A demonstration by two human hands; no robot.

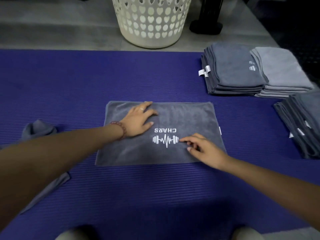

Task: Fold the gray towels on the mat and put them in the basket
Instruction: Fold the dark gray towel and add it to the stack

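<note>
A ribbed purple mat [69, 80] covers most of the gray floor [52, 32], and a white basket [150, 23] with heart-shaped holes stands just off the mat's far edge at 12 o'clock. At the centre of the mat a gray towel [190, 118] lies flat, and its white dumbbell logo [165, 140] reads upside down from the wearer's side. The left hand [138, 120] lies palm down on the towel's 10 o'clock part, fingers straight and spread apart, with a beaded bracelet [121, 129] at the wrist. The right hand [206, 149] rests at the towel's 4 o'clock corner with fingers loosely bent and apart, and its index tip touches the cloth just beside the logo. It grips nothing. At 2 o'clock a dark gray stack [232, 70] of folded towels touches a lighter gray stack [284, 71]. A third stack [304, 122] lies at 3 o'clock by the frame edge. At 9 o'clock a crumpled towel [39, 129] lies on the mat, partly hidden by the left forearm.
</note>
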